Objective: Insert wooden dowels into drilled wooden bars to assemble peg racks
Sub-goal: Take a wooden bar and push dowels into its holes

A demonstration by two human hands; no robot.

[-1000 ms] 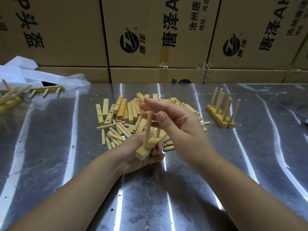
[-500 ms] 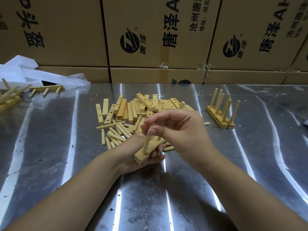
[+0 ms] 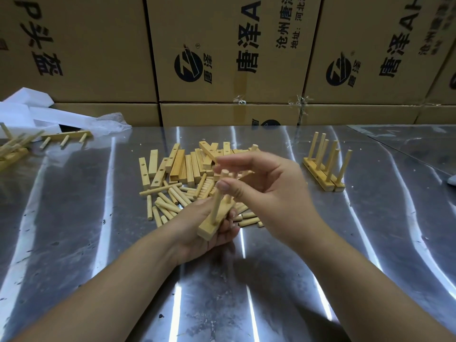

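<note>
My left hand [image 3: 195,224] curled around a drilled bar [image 3: 207,230] just above the tabletop [image 3: 98,267]. The bar's long axis ran from near-left to far-right. One dowel [image 3: 218,196] stood in it, pointing up and tipped slightly right. My right hand [image 3: 269,193] laid its thumb against that dowel's side, with the fingers blurred over its tip (pinching or not, I couldn't tell). Beyond lay loose dowels [image 3: 170,201] and spare bars [image 3: 177,166]. Finished racks [image 3: 323,180] stood far right, before cardboard boxes [image 3: 98,58].
</note>
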